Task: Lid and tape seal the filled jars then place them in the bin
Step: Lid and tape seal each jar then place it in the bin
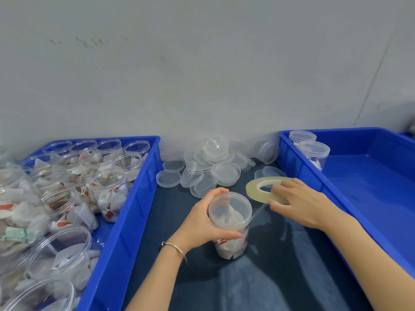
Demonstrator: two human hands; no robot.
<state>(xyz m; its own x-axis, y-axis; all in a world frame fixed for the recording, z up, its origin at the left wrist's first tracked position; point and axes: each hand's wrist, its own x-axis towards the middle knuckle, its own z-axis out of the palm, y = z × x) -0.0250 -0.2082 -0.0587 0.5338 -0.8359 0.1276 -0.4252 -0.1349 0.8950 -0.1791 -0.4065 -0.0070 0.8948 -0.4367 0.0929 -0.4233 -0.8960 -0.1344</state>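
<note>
Jar: a clear plastic jar [230, 223] with its lid on stands upright on the dark table [258, 277], filled with white sachets. It sits between two blue bins.
Left hand: the left hand [203, 223] wraps around the jar's upper part, fingers behind and thumb across the front. A thin bracelet [176, 248] circles the wrist.
Right hand: the right hand [298, 200] pinches a roll of clear tape [267, 189] just right of the jar's lid. A strip of tape [258, 212] runs from the roll to the jar's side.
Loose lids: a heap of clear lids [208, 167] lies behind the jar, against the wall.
Left bin: the bin [125, 221] left of the jar is crowded with open, filled jars [107, 189].
Right bin: the bin [370, 189] right of the jar holds two lidded jars [313, 153] in its far corner.
</note>
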